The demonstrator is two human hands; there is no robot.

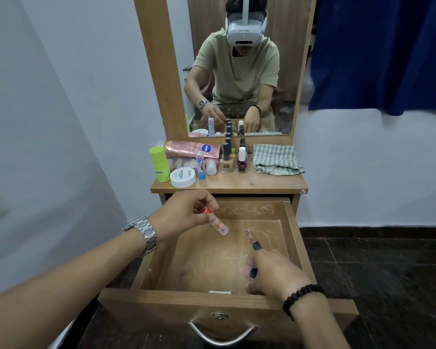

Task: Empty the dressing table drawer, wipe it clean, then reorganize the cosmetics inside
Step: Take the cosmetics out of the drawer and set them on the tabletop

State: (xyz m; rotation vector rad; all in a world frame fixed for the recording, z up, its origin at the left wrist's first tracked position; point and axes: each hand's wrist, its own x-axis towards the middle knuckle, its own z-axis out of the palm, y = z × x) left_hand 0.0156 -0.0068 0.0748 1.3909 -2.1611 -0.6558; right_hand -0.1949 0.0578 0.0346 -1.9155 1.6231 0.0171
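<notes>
Drawer point(293, 238) open, cosmetics point(186, 159) and folded cloth point(275, 158) on tabletop point(249, 183)

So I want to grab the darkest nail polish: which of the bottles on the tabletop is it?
The maroon bottle with the pale pink cap, standing just left of the checked cloth. The square bottle beside it holds beige liquid under a dark cap.

Wooden drawer point(296, 230) pulled fully open, scratched bottom showing; small clear tube with red-orange label point(218, 222) tilted over its rear left, slim black-and-clear stick point(254, 241) angled over its right side; remaining cosmetics point(199, 159) clustered on the tabletop.
</notes>
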